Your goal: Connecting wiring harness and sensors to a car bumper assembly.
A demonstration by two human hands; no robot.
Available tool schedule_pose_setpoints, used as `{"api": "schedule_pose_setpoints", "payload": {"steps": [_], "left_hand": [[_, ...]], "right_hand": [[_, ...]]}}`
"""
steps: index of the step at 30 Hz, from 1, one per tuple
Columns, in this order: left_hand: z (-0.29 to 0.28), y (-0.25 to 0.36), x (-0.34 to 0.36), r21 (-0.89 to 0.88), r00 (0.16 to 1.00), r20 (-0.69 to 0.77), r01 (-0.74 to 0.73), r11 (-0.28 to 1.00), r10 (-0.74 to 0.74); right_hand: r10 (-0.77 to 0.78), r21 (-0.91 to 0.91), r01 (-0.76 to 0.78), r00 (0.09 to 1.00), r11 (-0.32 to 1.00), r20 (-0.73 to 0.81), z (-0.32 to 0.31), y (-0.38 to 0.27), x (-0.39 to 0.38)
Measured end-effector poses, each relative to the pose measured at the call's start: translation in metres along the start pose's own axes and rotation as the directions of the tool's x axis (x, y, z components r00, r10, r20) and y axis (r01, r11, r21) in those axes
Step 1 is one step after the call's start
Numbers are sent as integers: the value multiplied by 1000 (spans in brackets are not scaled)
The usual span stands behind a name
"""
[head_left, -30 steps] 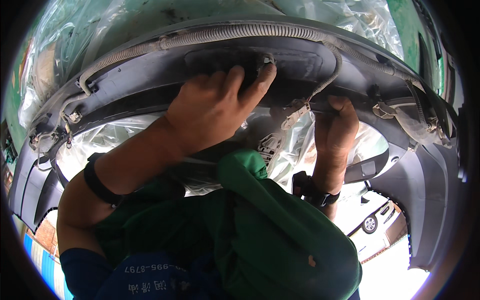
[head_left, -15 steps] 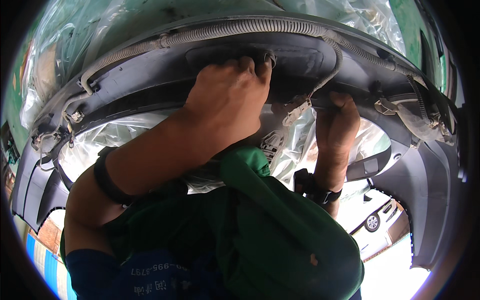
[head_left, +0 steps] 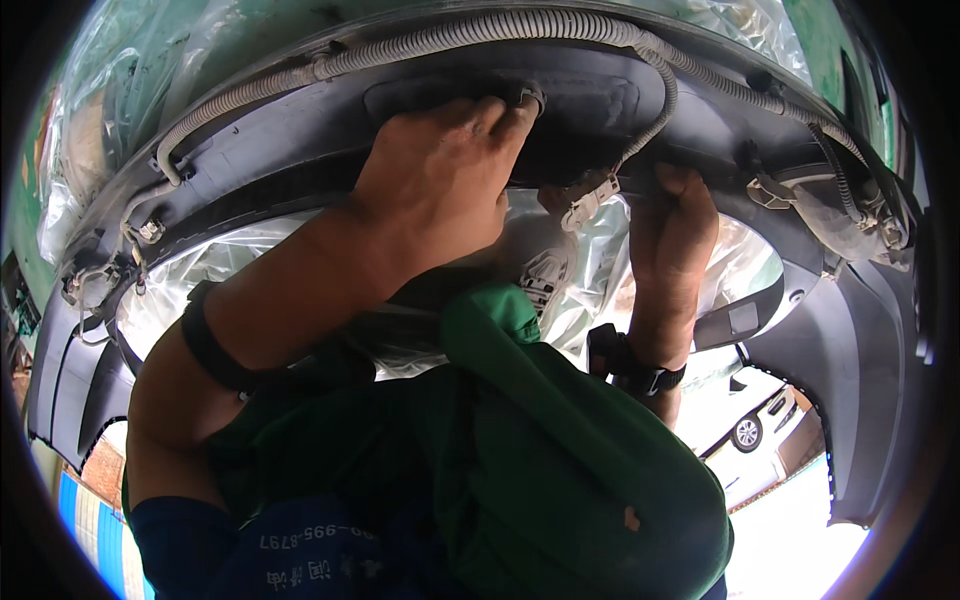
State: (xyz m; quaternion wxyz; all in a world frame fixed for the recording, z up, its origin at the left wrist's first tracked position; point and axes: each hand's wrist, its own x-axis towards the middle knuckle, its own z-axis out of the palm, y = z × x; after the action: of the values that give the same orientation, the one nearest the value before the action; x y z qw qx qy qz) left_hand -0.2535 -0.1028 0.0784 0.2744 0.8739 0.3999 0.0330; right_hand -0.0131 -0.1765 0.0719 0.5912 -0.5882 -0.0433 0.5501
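A dark grey car bumper (head_left: 270, 140), its inner side toward me, arches across the view. My left hand (head_left: 440, 165) is closed, with thumb and forefinger pinched at a small round fitting (head_left: 534, 97) in the bumper's upper middle. What the other fingers touch is hidden. To the right, my right hand (head_left: 677, 225) grips the bumper's lower inner edge, thumb on top and the fingers partly hidden. Between the hands a pale wiring connector (head_left: 591, 203) dangles from a thin corrugated branch. The main corrugated wiring conduit (head_left: 450, 40) runs along the bumper's top.
Clear plastic sheeting (head_left: 130, 90) lies behind and below the bumper. A lamp-like unit with wires (head_left: 840, 220) sits at the right, and another wired part (head_left: 95, 285) at the left. My knee in green cloth (head_left: 570, 430) is close below. A white car (head_left: 745, 430) stands farther off.
My left hand has shifted slightly left and up, and the round fitting now shows more at its fingertips. My right hand keeps its grip on the bumper.
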Motion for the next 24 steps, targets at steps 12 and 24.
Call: {"api": "schedule_pose_setpoints", "payload": {"steps": [12,24], "left_hand": [[-11,12,12,61,994,102,24,998,-31],[4,-5,5,30,999,-34,26,999,-25]], "right_hand": [[-27,-10,28,995,1000,98,-12,10,3],[-288,-593,389,921,704,262,-2,20,4]]}}
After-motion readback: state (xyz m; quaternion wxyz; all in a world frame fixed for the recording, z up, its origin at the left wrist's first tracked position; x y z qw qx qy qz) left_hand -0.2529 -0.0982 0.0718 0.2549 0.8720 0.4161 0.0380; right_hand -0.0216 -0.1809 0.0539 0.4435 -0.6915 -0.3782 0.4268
